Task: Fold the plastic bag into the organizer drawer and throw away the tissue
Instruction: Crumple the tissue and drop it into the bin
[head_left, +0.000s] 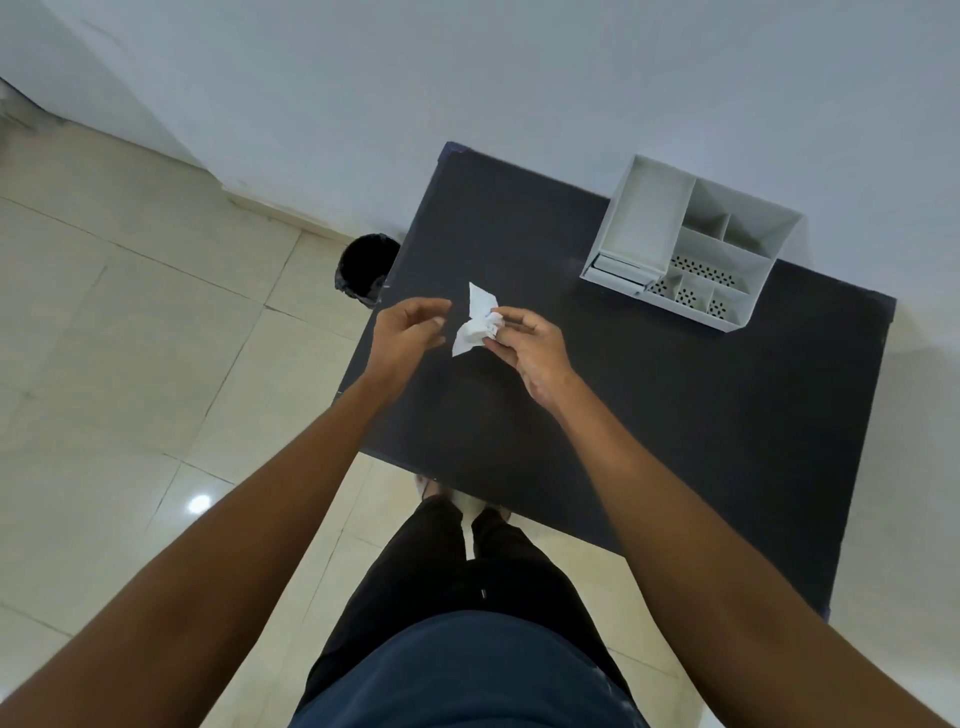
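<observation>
Right hand (524, 343), frame centre: fingertips pinch white crumpled piece (477, 323) over table (649, 415). Cannot tell whether piece is bag or tissue; no second white item visible.

Left hand (408, 332) just beside piece, apart from it, fingers loosely curled, empty. Likely placed to take free corner.

Organizer (691, 244), upper right of table, drawer at front; open or shut unclear.

Bin (366, 265) on floor at table's left edge, within reach for drop.
</observation>
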